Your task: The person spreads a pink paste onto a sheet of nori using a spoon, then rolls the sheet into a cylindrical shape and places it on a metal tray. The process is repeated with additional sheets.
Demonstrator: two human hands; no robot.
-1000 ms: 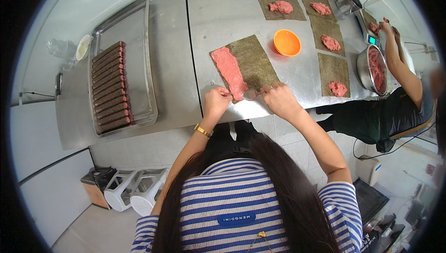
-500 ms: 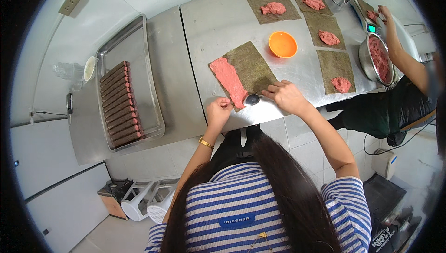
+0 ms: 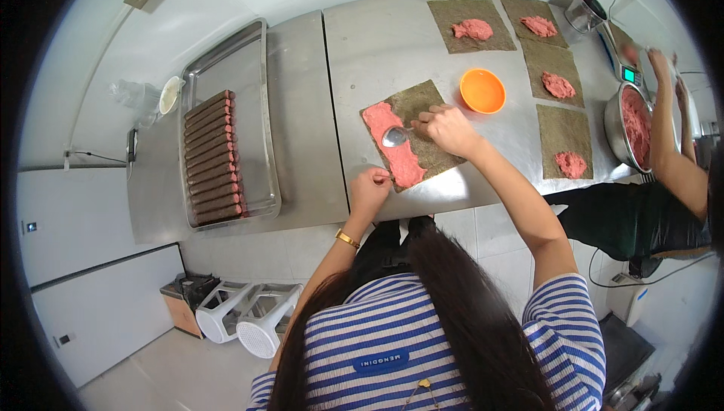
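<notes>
In front of me a dark green seaweed sheet lies at a slant on the metal table. A strip of pink minced meat covers its left side. Closed around a spoon's handle, my right hand is over the sheet's upper part. The metal spoon's bowl rests on the meat, about halfway along the strip. My left hand pinches the near left edge of the sheet between thumb and fingers. Just beyond my right hand stands an orange bowl.
A metal tray at left holds several seaweed-wrapped meat rolls. More seaweed sheets with meat lumps lie at right. Beside a steel bowl of meat and a scale, a co-worker's arms reach in.
My right hand has carried the spoon from the strip's near end up to its middle. My left hand stays at the sheet's near left edge. The whole view has shifted slightly.
</notes>
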